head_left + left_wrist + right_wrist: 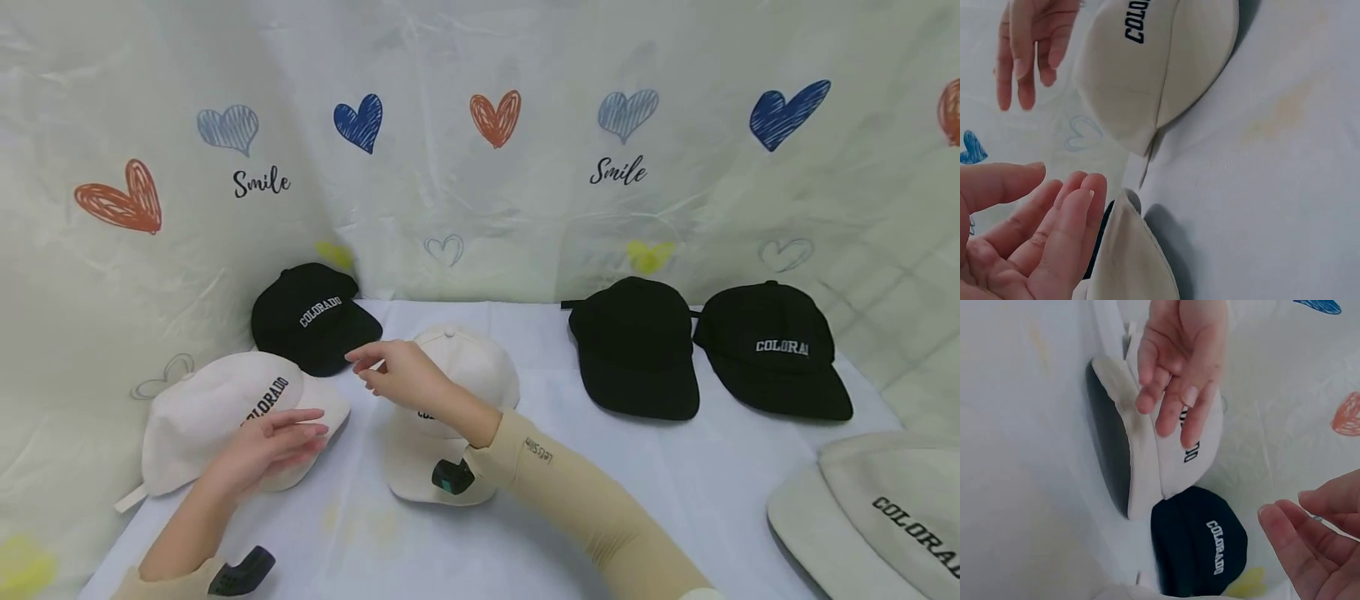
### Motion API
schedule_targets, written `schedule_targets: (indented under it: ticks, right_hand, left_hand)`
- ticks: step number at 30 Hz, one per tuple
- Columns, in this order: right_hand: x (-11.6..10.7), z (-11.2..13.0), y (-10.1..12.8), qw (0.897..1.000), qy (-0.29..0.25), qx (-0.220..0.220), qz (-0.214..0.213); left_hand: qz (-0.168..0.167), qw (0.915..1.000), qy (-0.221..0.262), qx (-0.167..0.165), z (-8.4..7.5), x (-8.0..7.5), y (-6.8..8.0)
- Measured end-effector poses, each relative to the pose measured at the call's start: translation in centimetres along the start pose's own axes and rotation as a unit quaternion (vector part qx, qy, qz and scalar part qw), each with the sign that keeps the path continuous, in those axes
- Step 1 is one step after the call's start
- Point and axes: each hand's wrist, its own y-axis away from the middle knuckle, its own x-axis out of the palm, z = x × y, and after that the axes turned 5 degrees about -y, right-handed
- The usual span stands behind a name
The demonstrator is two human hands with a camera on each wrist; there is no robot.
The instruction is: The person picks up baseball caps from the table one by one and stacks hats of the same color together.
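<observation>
My left hand point(273, 442) is raised in front of a white cap point(198, 408) with COLORADO lettering, and overlaps its front in the head view. Its fingers are loosely bent with nothing between them, as the left wrist view also shows. My right hand point(401, 371) hovers over a second white cap point(483, 367), its forearm hiding most of that cap's lettering. Thumb and fingers of this hand are relaxed and hold nothing in the right wrist view. Just beyond its fingertips lies a black COLORADO cap point(300, 308), behind the first white one.
Two black caps point(633, 350) point(772, 350) sit side by side at the back right. At the lower right, partly cut off, is another white cap point(900, 500). A white cloth point(645, 467) covers the table, and a curtain with printed hearts point(495, 192) hangs behind.
</observation>
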Motion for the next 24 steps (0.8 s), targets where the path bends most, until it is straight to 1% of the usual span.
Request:
schedule_targets:
  ticks: [4, 6, 8, 11, 16, 18, 19, 21, 24]
  right_hand:
    - [0.7, 0.0, -0.4, 1.000, -0.002, -0.003, -0.004]
    - [1.0, -0.1, -0.6, 1.000, -0.008, -0.001, -0.004]
    - [1.3, -0.3, -0.8, 1.000, -0.004, 0.006, -0.003]
    - [1.7, -0.6, -1.3, 1.000, 0.023, 0.022, 0.002]
    - [2.8, -0.9, -2.2, 0.997, 0.055, 0.043, 0.018]
    - [3.2, -0.7, -2.5, 0.996, 0.068, 0.056, 0.022]
    - [3.4, -0.6, -2.7, 0.995, 0.075, 0.063, 0.023]
    - [3.7, -0.5, -3.0, 0.993, 0.085, 0.076, 0.031]
    - [4.3, -0.6, -3.7, 0.989, 0.107, 0.095, 0.048]
  left_hand:
    - [-0.003, 0.9995, 0.030, -0.012, 1.8, -1.3, 1.3]
    - [-0.005, 0.9980, 0.059, -0.020, 2.7, -1.8, 1.9]
    - [0.001, 0.9950, 0.097, -0.024, 3.5, -2.2, 2.2]
    - [0.033, 0.9879, 0.149, -0.027, 4.6, -2.4, 2.5]
    - [0.080, 0.9722, 0.208, -0.070, 6.0, -2.7, 3.3]
    - [0.096, 0.9642, 0.233, -0.081, 6.5, -3.0, 3.7]
    - [0.102, 0.9612, 0.243, -0.080, 6.7, -3.1, 3.8]
    - [0.112, 0.9581, 0.254, -0.072, 7.0, -3.4, 4.1]
    - [0.107, 0.9602, 0.250, -0.064, 6.9, -4.0, 4.5]
